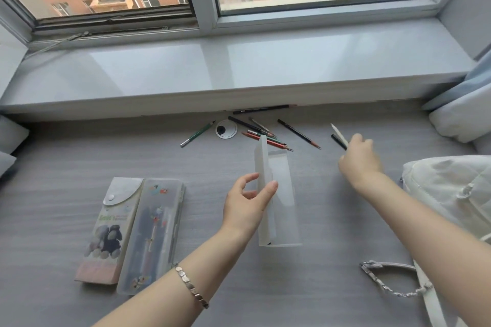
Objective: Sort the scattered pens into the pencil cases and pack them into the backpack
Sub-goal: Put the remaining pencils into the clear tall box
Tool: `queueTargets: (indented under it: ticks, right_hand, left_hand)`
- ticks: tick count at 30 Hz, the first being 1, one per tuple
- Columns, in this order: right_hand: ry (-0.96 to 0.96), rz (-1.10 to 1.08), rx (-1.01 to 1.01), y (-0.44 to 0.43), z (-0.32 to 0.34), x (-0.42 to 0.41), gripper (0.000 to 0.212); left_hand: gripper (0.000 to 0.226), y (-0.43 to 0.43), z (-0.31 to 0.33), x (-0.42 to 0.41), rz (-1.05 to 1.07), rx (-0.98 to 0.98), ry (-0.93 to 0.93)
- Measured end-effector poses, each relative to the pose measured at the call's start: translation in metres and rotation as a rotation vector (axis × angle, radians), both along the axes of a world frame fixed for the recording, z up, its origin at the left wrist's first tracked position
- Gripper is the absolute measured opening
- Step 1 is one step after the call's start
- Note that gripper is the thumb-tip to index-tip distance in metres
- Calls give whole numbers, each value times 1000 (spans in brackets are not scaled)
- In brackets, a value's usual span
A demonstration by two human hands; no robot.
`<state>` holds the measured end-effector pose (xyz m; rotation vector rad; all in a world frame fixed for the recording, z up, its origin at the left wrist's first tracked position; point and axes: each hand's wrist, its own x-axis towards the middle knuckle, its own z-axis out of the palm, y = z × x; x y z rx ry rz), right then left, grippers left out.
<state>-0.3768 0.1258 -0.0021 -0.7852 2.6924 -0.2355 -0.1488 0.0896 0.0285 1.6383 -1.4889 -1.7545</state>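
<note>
A frosted, see-through pencil case (281,194) lies mid-way across the desk (79,156), long axis running away from the person, its lid (263,162) raised along the left edge. The left hand (244,204) sets its thumb against that lid, fingers loosely curled; whether it grips cannot be told. The right hand (358,156), fingers curled, holds a white pen (338,133) and a dark pen (338,141), both slanting far-left

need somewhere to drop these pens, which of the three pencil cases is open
The frosted white case, its lid standing up; the bear-print case and sticker case lie closed.
</note>
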Motion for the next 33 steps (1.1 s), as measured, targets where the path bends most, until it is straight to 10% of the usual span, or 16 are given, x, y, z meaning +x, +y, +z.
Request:
queueTargets:
  ticks: [7,18,20,26,33]
  right_hand:
    - [-7,67,142,11,-10,-10,22]
    - [-754,181,-596,33,58,64,26]
    - [-723,132,-656,32,61,72,5]
    - [-807,-49,-776,25,66,104,51]
    - [-1047,-181,-1057,9,51,150,23]
  left_hand:
    - [46,-2,4,3,-7,0,-11]
    - [44,-4,7,36,30,-35,-36]
    - [44,-3,7,41,38,-41,-43]
    - [43,1,8,47,25,-47,-24]
    - [37,12,9,47,-14,-68,19]
